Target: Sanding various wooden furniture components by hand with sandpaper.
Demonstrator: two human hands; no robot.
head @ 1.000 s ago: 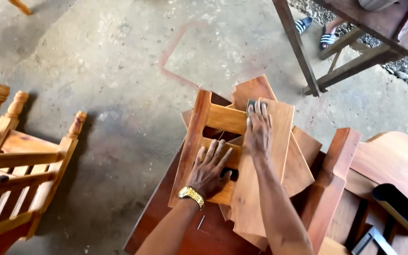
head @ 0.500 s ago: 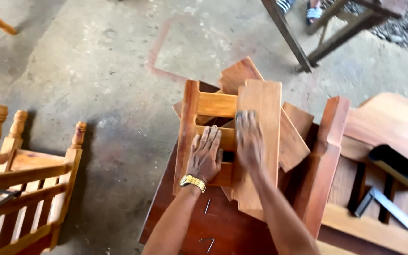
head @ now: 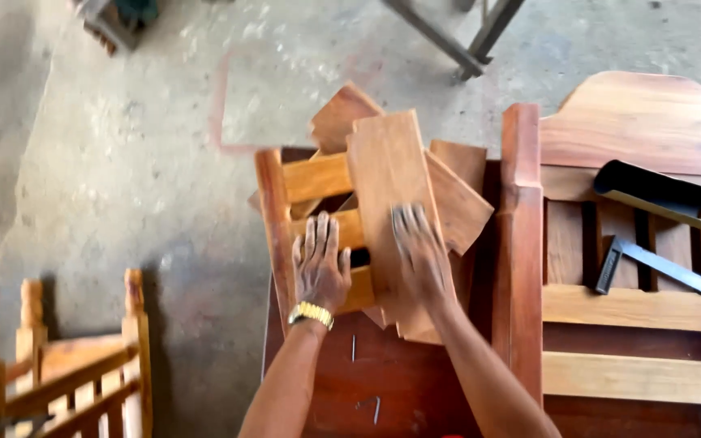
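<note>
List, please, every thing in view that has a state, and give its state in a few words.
Left hand: flat, palm down on the wooden frame.
Right hand: flat on the long plank, blurred.
Long plank: lying on top of the stacked boards.
Wooden frame: lying flat.
Square: lying on the slats.
Nails: loose on the dark board.

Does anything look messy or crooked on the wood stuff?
Yes. The flat boards under the hands are piled crooked, fanning out at different angles instead of lying square. The right hand is blurred on the top plank, while the left hand rests flat on the small wooden frame. Nothing looks broken.
</note>
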